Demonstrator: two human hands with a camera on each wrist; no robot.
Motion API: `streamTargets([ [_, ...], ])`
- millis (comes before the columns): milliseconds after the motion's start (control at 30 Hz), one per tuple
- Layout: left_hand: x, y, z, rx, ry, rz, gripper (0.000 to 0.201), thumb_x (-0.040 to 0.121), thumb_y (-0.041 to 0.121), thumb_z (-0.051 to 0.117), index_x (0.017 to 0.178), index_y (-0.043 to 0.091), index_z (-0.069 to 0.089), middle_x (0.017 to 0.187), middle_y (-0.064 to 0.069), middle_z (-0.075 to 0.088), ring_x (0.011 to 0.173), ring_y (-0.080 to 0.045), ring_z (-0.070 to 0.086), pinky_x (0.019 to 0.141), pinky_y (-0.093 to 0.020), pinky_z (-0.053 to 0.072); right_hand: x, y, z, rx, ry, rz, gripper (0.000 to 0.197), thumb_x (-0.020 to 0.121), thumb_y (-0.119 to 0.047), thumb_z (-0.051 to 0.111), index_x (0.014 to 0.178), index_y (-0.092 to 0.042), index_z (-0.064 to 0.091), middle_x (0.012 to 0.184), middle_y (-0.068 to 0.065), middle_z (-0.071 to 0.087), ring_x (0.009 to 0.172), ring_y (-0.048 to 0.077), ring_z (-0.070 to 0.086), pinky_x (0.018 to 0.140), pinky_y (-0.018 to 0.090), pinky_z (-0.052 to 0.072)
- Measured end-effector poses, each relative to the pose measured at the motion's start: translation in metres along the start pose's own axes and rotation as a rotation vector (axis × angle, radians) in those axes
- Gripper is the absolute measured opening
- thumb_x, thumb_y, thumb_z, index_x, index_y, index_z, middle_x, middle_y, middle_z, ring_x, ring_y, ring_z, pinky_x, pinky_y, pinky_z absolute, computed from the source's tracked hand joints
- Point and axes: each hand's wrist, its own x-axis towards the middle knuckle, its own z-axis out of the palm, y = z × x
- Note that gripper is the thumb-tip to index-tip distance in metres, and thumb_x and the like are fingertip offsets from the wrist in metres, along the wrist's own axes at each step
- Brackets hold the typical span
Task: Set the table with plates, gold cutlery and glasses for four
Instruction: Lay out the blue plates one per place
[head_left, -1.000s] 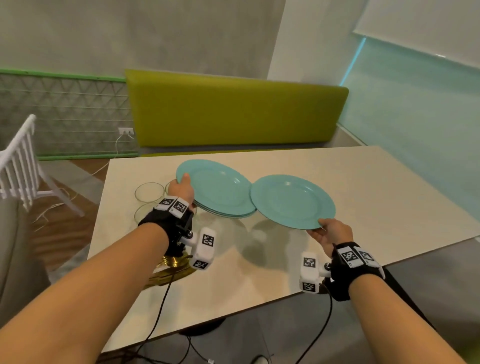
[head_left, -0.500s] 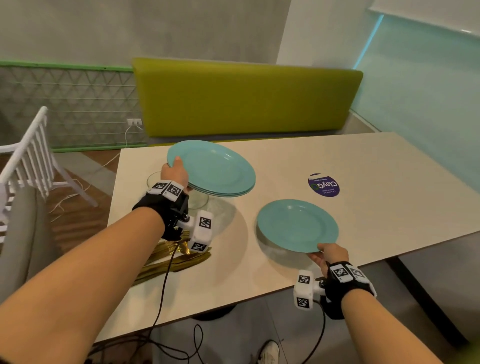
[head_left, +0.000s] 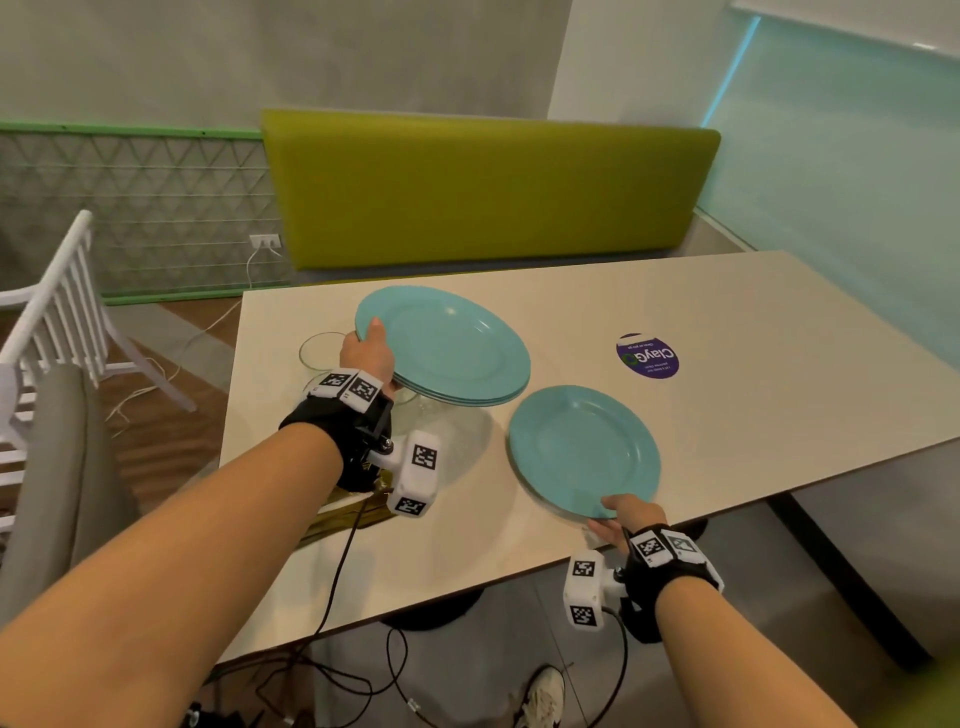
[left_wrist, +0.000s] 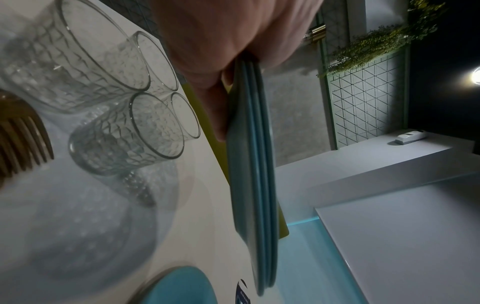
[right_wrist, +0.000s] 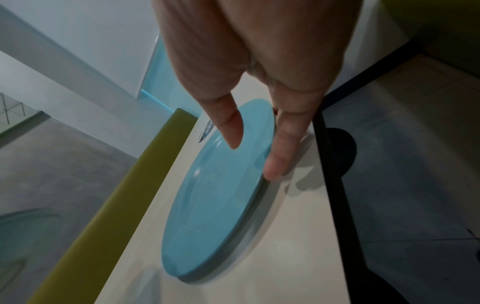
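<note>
My left hand (head_left: 366, 353) (left_wrist: 221, 51) grips a stack of three teal plates (head_left: 447, 348) (left_wrist: 257, 164) by the left rim, held level above the table (head_left: 727, 322). My right hand (head_left: 621, 514) (right_wrist: 253, 159) pinches the near rim of a single teal plate (head_left: 582, 452) (right_wrist: 221, 195), thumb on top and fingers at the underside. That plate lies flat by the table's near edge. Several clear glasses (left_wrist: 145, 127) (head_left: 322, 353) stand under and left of the stack. Gold cutlery (head_left: 348, 514) (left_wrist: 23, 144) lies on the table, partly hidden by my left wrist.
A purple round sticker (head_left: 648, 356) sits on the table right of the plates. A green padded bench back (head_left: 488, 182) lines the far side. A white chair (head_left: 47, 322) and a grey seat (head_left: 67, 467) stand at the left. Cables (head_left: 363, 675) trail on the floor.
My right hand has brought the single plate down from beside the stack to the table's near edge. The left hand keeps the stack raised over the glasses.
</note>
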Motion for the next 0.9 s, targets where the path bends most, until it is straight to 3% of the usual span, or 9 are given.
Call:
streamTargets([
  [67, -0.001, -0.003, 0.001, -0.009, -0.010, -0.001, 0.048, 0.098, 0.036, 0.040, 0.137, 0.008, 0.041, 0.134, -0.015, 0.053, 0.115, -0.036, 0.058, 0.079, -0.043, 0.052, 0.002, 0.001, -0.001, -0.033, -0.004, 0.003, 0.040, 0.089, 0.010, 0.048, 0.128, 0.008, 0.040, 0.114, 0.031, 0.055, 0.110, 0.043, 0.058, 0.082, 0.042, 0.054],
  [133, -0.005, -0.004, 0.004, -0.027, -0.027, 0.000, 0.046, 0.099, 0.035, 0.040, 0.136, 0.007, 0.041, 0.134, -0.015, 0.054, 0.115, -0.036, 0.058, 0.082, -0.043, 0.052, 0.003, 0.000, -0.001, -0.097, 0.010, 0.019, 0.025, 0.088, 0.008, 0.050, 0.112, 0.004, 0.046, 0.101, 0.028, 0.057, 0.111, 0.044, 0.058, 0.086, 0.047, 0.053],
  [167, -0.007, -0.004, 0.006, -0.036, -0.038, -0.003, 0.046, 0.099, 0.034, 0.040, 0.136, 0.008, 0.041, 0.133, -0.015, 0.054, 0.114, -0.035, 0.059, 0.082, -0.043, 0.052, 0.003, -0.002, -0.001, -0.155, 0.024, 0.021, 0.021, 0.088, 0.005, 0.052, 0.107, 0.005, 0.046, 0.102, 0.027, 0.058, 0.110, 0.044, 0.059, 0.087, 0.048, 0.053],
  [233, -0.009, -0.006, 0.011, -0.049, -0.059, -0.003, 0.045, 0.099, 0.033, 0.039, 0.136, 0.008, 0.042, 0.130, -0.014, 0.056, 0.108, -0.034, 0.060, 0.079, -0.041, 0.051, 0.013, -0.009, -0.005, -0.351, 0.068, -0.005, 0.038, 0.084, -0.005, 0.060, 0.117, 0.010, 0.048, 0.114, 0.026, 0.058, 0.108, 0.042, 0.061, 0.093, 0.048, 0.051],
  [367, -0.016, -0.007, 0.027, -0.067, -0.133, -0.013, 0.045, 0.099, 0.034, 0.039, 0.135, 0.007, 0.043, 0.130, -0.012, 0.057, 0.109, -0.034, 0.060, 0.077, -0.041, 0.051, 0.009, -0.049, -0.009, -0.431, 0.147, -0.178, 0.060, 0.079, -0.016, 0.067, 0.130, 0.004, 0.042, 0.118, 0.022, 0.057, 0.101, 0.039, 0.061, 0.081, 0.046, 0.055],
  [467, -0.023, -0.006, 0.048, -0.060, -0.186, -0.030, 0.045, 0.099, 0.034, 0.041, 0.136, 0.007, 0.042, 0.125, -0.011, 0.057, 0.107, -0.033, 0.060, 0.083, -0.045, 0.053, -0.020, -0.089, -0.001, -0.277, -0.034, -0.296, 0.034, 0.092, -0.029, 0.057, 0.117, -0.011, 0.043, 0.087, 0.012, 0.049, 0.069, 0.026, 0.053, 0.058, 0.036, 0.050],
  [600, -0.032, -0.007, 0.078, -0.080, -0.317, -0.042, 0.044, 0.099, 0.030, 0.042, 0.136, 0.007, 0.044, 0.131, -0.016, 0.057, 0.101, -0.032, 0.061, 0.071, -0.037, 0.054, -0.042, -0.131, 0.009, -0.199, -0.199, -0.376, 0.031, 0.097, -0.041, 0.043, 0.109, -0.013, 0.047, 0.095, 0.012, 0.053, 0.069, 0.024, 0.055, 0.059, 0.034, 0.049],
  [767, -0.038, -0.001, 0.133, -0.095, -0.411, -0.039, 0.038, 0.099, 0.021, 0.045, 0.133, 0.005, 0.044, 0.126, -0.017, 0.058, 0.081, -0.027, 0.062, 0.070, -0.036, 0.052, -0.014, -0.173, 0.002, -0.333, -0.044, -0.532, 0.014, 0.090, -0.030, 0.055, 0.093, -0.016, 0.058, 0.111, 0.013, 0.064, 0.098, 0.035, 0.064, 0.083, 0.051, 0.055],
  [900, -0.033, 0.000, 0.171, -0.077, -0.428, -0.029, 0.037, 0.097, 0.017, 0.048, 0.132, 0.004, 0.047, 0.126, -0.019, 0.059, 0.100, -0.033, 0.061, 0.086, -0.046, 0.052, 0.011, -0.199, -0.012, -0.283, -0.003, -0.485, 0.021, 0.086, -0.010, 0.060, 0.106, -0.004, 0.060, 0.116, 0.023, 0.063, 0.094, 0.035, 0.064, 0.081, 0.048, 0.056],
])
